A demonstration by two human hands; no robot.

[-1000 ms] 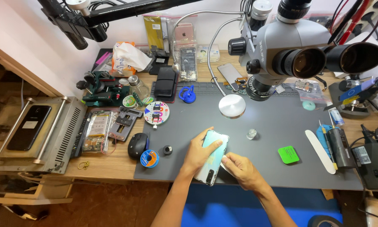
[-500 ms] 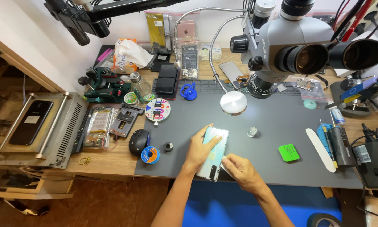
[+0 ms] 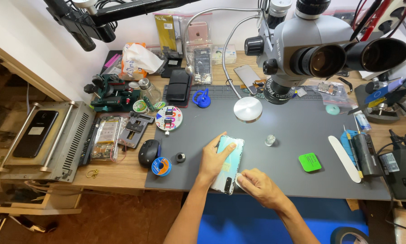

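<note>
Your left hand (image 3: 213,159) lay flat on a pale blue-green phone (image 3: 228,165), its fingers (image 3: 224,147) spread across the glossy back and pressing it down rather than closing around it. Your right hand (image 3: 257,185) met the phone's lower right edge, its fingers (image 3: 242,177) drawn together on a small white piece (image 3: 239,180) held against that edge; what the piece was could not be made out.

The phone rested on the grey work mat (image 3: 293,135), near the mat's front edge and a little left of its middle, its camera end toward you.

Just left of your left hand stood a small black cap (image 3: 181,157), a blue spool (image 3: 161,166) and a black mouse (image 3: 149,152) at the mat's left edge. To the right, apart from the phone, sat a small clear dome (image 3: 270,140), then a green square pad (image 3: 310,162) and a white spatula (image 3: 344,158) toward the mat's right edge.

Farther back, a round lamp head (image 3: 247,109) on a gooseneck hung over the mat, and a grey microscope (image 3: 311,49) rose at the table's back edge. A grey heating machine (image 3: 45,140) with a dark phone on top stood at the table's left end.
</note>
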